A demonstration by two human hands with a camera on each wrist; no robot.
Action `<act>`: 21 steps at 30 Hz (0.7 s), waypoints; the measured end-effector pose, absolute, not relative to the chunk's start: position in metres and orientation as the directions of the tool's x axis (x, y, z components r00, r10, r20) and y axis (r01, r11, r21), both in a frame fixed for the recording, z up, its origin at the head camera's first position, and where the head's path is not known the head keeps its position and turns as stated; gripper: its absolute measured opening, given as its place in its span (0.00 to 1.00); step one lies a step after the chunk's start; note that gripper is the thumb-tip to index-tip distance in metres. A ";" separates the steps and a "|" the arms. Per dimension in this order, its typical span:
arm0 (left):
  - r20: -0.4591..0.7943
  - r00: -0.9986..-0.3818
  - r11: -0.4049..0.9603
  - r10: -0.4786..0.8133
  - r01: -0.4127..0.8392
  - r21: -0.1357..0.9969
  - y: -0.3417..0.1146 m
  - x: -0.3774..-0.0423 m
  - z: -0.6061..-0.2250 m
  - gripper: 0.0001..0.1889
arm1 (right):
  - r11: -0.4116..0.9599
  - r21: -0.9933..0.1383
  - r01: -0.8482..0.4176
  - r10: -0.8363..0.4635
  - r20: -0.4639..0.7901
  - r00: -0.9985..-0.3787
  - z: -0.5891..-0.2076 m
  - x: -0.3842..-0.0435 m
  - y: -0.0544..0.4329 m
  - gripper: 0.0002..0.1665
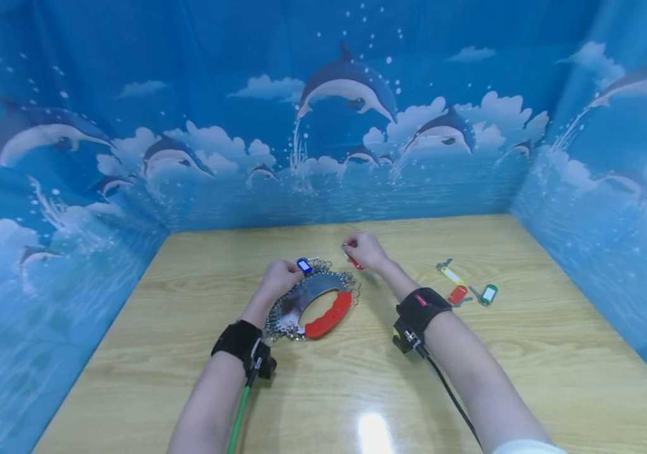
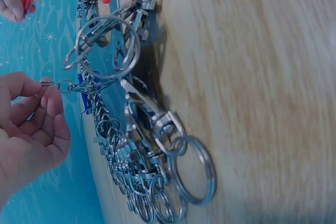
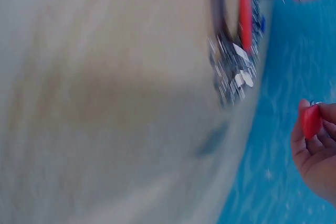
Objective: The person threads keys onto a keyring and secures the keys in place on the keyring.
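Note:
A large key holder, a curved metal plate (image 1: 295, 304) with a red grip (image 1: 329, 319), lies on the table, its outer edge lined with several snap hooks and split rings (image 2: 199, 174). My left hand (image 1: 280, 277) is at its far left edge. In the left wrist view, that hand's thumb and finger pinch the ring end of one swivel snap hook (image 2: 65, 86). A blue key tag (image 1: 304, 265) sits just beside those fingertips. To the right and beyond the holder, my right hand (image 1: 366, 250) pinches a red key tag (image 3: 312, 121) above the table.
On the right of the wooden table (image 1: 528, 353) lie a yellow key tag (image 1: 451, 275), another red key tag (image 1: 457, 295) and a green key tag (image 1: 489, 294), with keys. A blue dolphin-print curtain (image 1: 323, 183) stands behind and along both sides.

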State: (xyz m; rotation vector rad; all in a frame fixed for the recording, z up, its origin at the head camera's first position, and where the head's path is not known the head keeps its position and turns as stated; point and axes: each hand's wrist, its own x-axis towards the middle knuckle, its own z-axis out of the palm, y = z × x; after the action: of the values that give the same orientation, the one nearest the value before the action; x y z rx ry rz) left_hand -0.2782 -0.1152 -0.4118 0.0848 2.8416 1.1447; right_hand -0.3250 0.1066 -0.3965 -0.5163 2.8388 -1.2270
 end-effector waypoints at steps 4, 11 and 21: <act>-0.030 -0.995 0.727 0.090 0.045 0.685 -0.115 -0.278 -0.409 0.11 | 0.643 -0.671 -0.370 -0.344 0.178 -0.922 -0.408 -0.319 0.083 0.08; -0.035 -0.995 0.727 0.089 0.041 0.685 -0.109 -0.280 -0.408 0.14 | 0.639 -0.600 -0.481 -0.417 0.254 -0.872 -0.419 -0.308 0.059 0.05; -0.086 -0.996 0.685 -0.004 -0.065 0.726 -0.107 -0.276 -0.413 0.08 | 0.643 -0.586 -0.492 -0.443 0.239 -0.864 -0.427 -0.304 0.041 0.03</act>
State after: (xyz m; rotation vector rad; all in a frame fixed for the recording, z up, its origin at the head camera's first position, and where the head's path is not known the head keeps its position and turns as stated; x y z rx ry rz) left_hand -0.2761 -0.1073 -0.4129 -0.0577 2.8122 1.2162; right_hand -0.3039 0.0410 -0.4269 -0.8303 2.9144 -1.0756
